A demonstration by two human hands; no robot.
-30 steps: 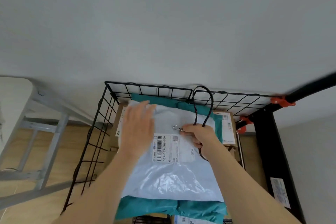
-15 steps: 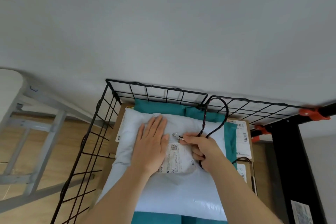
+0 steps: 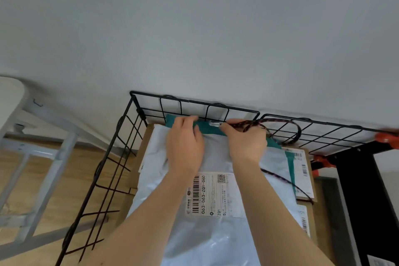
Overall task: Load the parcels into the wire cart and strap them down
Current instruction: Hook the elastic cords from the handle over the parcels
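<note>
Held a dark braided cord up at the far rim of the black wire cart. Ran left to right along that rim, with its small metal hook pointing left. Pinched the cord just behind the hook with the right hand, thumb and fingers pressed together on it, so the hook stuck out just past the fingertips. Looped round on the right by the wire wall, then passed under the right wrist and trailed across the parcels toward the near right side. Rested the left hand near the hook but apart from it, with its fingers bent over the far edge of a teal bag. Filled the cart: a big white bag on top, lying long from near to far, with a barcode label facing up; the teal bag under it, peeking out at the far end; brown boxes under both, showing at the left and right. Had orange clips and a black frame at the right, and a white surface with grey legs over a wood floor at the left.
</note>
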